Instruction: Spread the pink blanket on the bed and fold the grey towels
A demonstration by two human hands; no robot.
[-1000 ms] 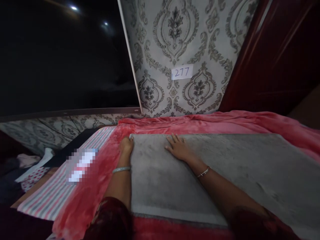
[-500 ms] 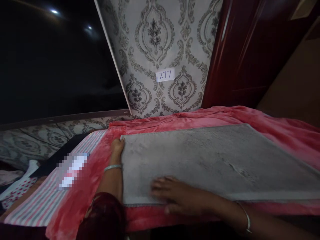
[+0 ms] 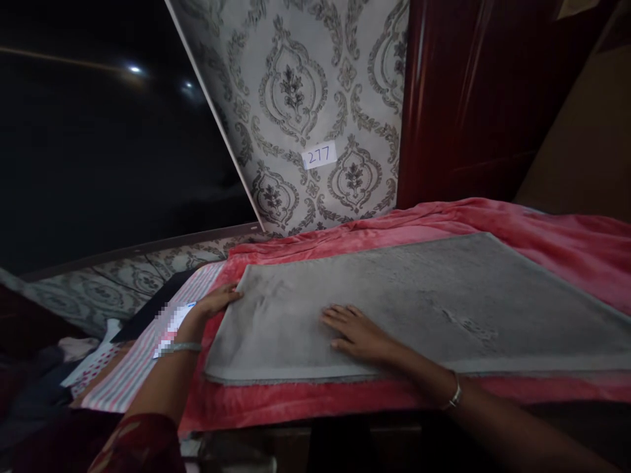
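Observation:
A grey plush mat [image 3: 424,295] lies flat on a pink-red fleece blanket [image 3: 542,230]. My left hand [image 3: 210,307] rests at the mat's far left corner, fingers stretched along its edge and touching it. My right hand [image 3: 357,332] lies flat on the mat near its front edge, fingers spread. Both wrists wear thin bangles.
A striped pink and grey cloth [image 3: 133,358] lies left of the blanket, with a blurred patch on it. Patterned grey wallpaper with a label reading 277 [image 3: 319,156] stands behind. A dark red wardrobe [image 3: 473,98] is at the right, a dark screen [image 3: 98,144] at the left.
The view swung right. My right hand slid from the mat's far part to its front edge, then a little back onto the mat. My left hand stayed at the left corner and uncurled.

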